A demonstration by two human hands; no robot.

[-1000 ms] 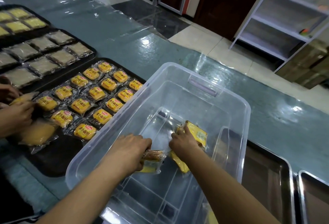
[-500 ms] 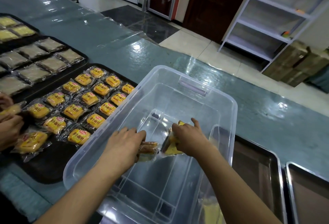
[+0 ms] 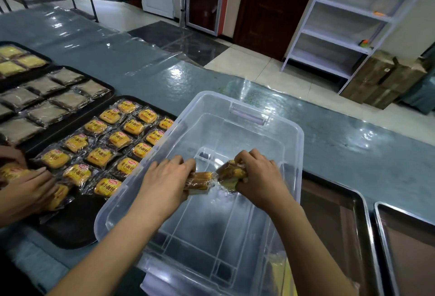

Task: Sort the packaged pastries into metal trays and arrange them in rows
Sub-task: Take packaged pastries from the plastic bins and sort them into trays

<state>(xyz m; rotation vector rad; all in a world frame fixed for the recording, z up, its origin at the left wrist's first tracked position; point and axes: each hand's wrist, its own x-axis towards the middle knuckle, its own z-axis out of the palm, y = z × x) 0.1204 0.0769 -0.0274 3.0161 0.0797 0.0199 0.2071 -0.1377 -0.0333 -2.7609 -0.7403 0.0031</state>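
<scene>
Packaged pastries (image 3: 199, 180) fill our left hand (image 3: 164, 178); our right hand (image 3: 257, 175) grips more (image 3: 231, 172) (mid-frame, over the clear bin (image 3: 292, 145)).

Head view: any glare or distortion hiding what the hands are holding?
Head view: window glare streaks the plastic-covered counter, not the clear bin; wide-angle bends the shelving; the left hand and right hand stay sharp, gripping wrapped pastries.

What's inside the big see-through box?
Inside the clear box only two wrapped pastries show: the left hand grips one, the right hand grips another. The hands cover part of each.
</scene>
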